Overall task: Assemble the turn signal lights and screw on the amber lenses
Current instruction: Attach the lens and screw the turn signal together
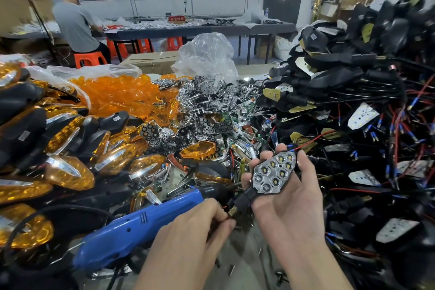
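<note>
The right hand (289, 198) holds the turn signal light (274, 172) at 5 o'clock from the centre, with its fingers clamped around the black body and the shiny LED face up. The left hand (186, 231) has its fingers together, pinching the threaded stem (231, 212) of the light. A blue screwdriver (138, 226) lies at 7 o'clock. Loose amber lenses (117, 94) are piled at 10 o'clock.
</note>
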The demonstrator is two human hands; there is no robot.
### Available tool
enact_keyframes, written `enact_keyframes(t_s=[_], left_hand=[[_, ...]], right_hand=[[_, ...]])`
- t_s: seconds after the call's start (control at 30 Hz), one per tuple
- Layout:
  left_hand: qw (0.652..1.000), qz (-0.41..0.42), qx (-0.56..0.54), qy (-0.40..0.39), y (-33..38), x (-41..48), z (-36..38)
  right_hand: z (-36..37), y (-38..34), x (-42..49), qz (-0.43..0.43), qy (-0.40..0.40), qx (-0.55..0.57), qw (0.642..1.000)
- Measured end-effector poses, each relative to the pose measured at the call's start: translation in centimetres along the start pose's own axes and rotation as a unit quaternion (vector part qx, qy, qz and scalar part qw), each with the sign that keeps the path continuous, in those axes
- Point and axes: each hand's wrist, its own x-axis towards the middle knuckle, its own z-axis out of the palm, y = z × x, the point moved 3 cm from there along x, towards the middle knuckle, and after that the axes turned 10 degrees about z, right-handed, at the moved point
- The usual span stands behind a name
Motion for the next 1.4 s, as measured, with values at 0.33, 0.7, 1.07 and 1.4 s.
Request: enact_keyframes(t_s=[0.33,0.7,1.07,1.4], left_hand=[[1.000,0.005,0.004,-0.003,0.24,0.02,-0.14],[1.000,-0.010,0.000,0.025,0.09,-0.10,-0.17],[1.000,-0.011,0.006,0.014,0.01,0.02,-0.25],[1.000,-0.010,0.009,-0.002,0.22,0.18,-0.45]], right_hand=[[-0.22,0.07,0.12,-0.008,-0.030,-0.027,0.999],[-0.44,0.34,0.77,-0.014,-0.045,-0.028,0.998],[0.02,0.65,0.47,-0.013,-0.071,-0.058,0.996],[0.32,0.66,0.34,-0.015,-0.062,-0.065,0.996]])
